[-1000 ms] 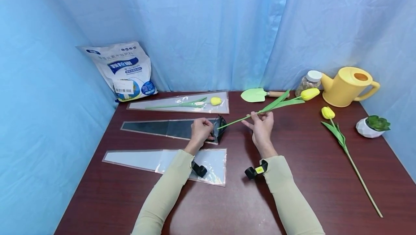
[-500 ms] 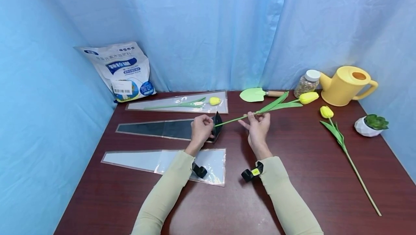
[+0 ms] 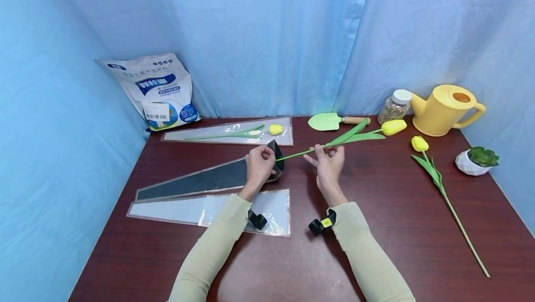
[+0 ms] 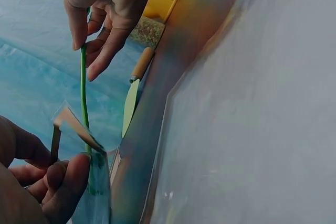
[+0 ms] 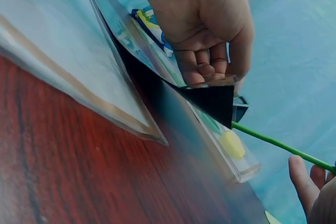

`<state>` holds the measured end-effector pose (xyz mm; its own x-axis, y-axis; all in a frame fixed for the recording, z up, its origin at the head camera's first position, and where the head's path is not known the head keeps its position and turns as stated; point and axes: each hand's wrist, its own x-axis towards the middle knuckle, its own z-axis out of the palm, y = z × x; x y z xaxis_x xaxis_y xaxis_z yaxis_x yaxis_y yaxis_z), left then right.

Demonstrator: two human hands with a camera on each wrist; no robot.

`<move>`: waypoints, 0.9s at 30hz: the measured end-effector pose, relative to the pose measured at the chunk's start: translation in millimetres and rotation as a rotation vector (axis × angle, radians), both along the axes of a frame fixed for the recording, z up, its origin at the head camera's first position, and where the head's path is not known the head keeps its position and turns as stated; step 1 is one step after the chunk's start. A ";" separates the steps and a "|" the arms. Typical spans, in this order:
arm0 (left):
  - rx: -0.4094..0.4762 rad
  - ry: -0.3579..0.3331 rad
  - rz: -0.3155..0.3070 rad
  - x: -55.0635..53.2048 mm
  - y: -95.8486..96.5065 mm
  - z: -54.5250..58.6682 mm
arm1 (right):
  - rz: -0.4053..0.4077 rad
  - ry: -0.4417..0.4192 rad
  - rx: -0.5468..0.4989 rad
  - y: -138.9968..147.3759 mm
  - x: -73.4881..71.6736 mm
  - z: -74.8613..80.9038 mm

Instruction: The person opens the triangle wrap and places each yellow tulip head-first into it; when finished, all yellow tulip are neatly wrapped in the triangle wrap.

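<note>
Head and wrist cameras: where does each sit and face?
Head: worn on the head, facing forward and down at the table; left hand, right hand and forearms show.
Left wrist: on that wrist, facing the held wrapper; both hands show.
Right wrist: on that wrist, facing the wrapper; both hands show.
Wrist views share the stem.

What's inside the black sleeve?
Tulip stem, its lower part visible in the left wrist view. Deeper in can't be seen: the left hand and black sleeve cover it.
</note>
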<state>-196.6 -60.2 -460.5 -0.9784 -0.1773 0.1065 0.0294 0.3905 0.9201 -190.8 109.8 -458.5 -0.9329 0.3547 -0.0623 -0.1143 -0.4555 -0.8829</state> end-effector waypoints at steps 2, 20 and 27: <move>0.000 0.006 -0.003 0.4 0.5 0.8 | -0.001 0.003 0.005 0.1 0.1 0.2; -0.029 0.125 -0.009 0.8 2.2 3.7 | -0.127 0.071 -0.017 3.3 -4.9 -3.3; -0.024 0.130 -0.010 0.7 2.2 4.4 | -0.142 0.090 0.015 4.4 -3.9 -4.1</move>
<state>-195.9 -58.0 -456.1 -0.9577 -0.1637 0.2366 0.1516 0.4117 0.8986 -194.8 114.2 -462.6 -0.8751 0.4832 0.0259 -0.2556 -0.4161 -0.8726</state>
